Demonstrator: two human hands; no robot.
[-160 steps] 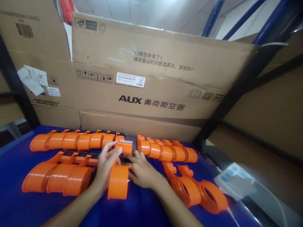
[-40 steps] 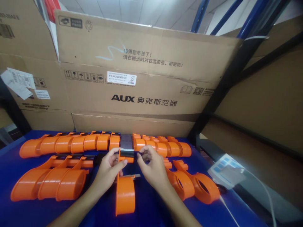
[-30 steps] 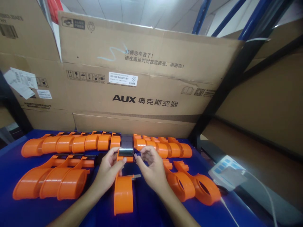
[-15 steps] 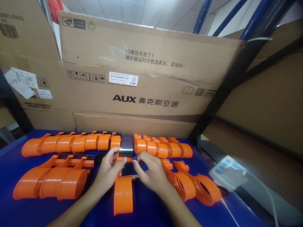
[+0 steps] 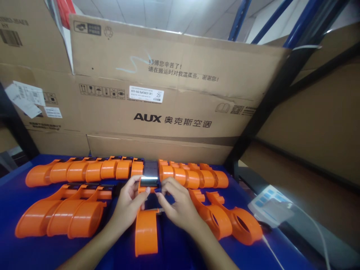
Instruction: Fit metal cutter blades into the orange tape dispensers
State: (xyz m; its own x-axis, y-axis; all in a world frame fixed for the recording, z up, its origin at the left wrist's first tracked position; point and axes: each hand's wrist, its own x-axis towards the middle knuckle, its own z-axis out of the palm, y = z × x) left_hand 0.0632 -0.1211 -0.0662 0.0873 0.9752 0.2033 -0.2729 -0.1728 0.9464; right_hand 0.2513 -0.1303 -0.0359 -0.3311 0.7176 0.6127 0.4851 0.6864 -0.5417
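Observation:
An orange tape dispenser (image 5: 146, 231) with a wide curved body is at the front middle, its head pointing away from me. A dark plate with a pale toothed edge shows at that head. My left hand (image 5: 131, 198) grips the head from the left, thumb on top, fingers partly hidden behind it. From the right, my right hand (image 5: 177, 202) pinches at a small dark blue piece (image 5: 158, 190) on the head's right edge. Thumb and forefinger hide part of that piece. A thin metal piece sticks out below, near the right thumb.
Orange dispensers with dark parts stand in a back row (image 5: 92, 170) and at front left (image 5: 84, 219). More orange dispensers (image 5: 246, 227) lie at right on the blue surface (image 5: 120, 251). A white device (image 5: 270, 206) with a cable stands far right. Cardboard (image 5: 180, 101) walls the back.
My right thumb and forefinger have shifted slightly left and down at the dispenser's head. The head's dark plate has tilted a little. My left hand keeps its grip.

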